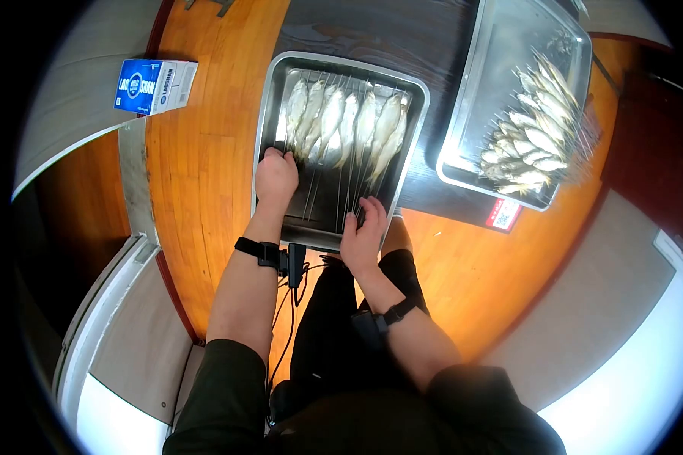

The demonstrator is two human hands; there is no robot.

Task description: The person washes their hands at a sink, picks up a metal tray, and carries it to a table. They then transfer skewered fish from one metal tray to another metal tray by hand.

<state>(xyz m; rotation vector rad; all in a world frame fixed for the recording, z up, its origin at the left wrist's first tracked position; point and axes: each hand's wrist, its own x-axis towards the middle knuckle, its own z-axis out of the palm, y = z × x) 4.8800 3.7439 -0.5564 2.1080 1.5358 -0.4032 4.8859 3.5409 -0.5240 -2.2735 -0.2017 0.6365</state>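
Observation:
In front of me is a metal tray [421, 95] with a row of small silvery fish [332, 114] lying side by side, heads toward the far edge. Thin metal skewers [311, 199] run from the fish toward the near side of the tray. My left hand [276, 178] is closed at the left rim, its fingertips by the tail of the leftmost fish; what they grip is hidden. At the near right corner, my right hand [363, 233] has its fingers apart and slightly bent, close to the skewer ends.
A second metal tray [463, 125], at the right on the dark table [357, 30], holds a pile of skewered fish [535, 136]. A red and white card [503, 214] sits by the table edge. A blue and white box [153, 86] stands at the left.

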